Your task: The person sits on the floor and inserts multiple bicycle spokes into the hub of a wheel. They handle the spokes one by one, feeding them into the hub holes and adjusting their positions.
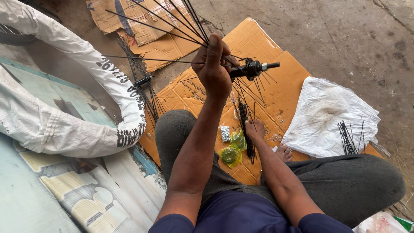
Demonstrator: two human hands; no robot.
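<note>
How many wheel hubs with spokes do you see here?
2: one hub held up in the left hand, another hub lying on the floor by the white wrapped tyre. More may be hidden.

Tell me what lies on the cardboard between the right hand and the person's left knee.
In the head view, between the right hand and the left knee lie a small silvery packet and two yellow-green plastic bags on the cardboard.
</note>
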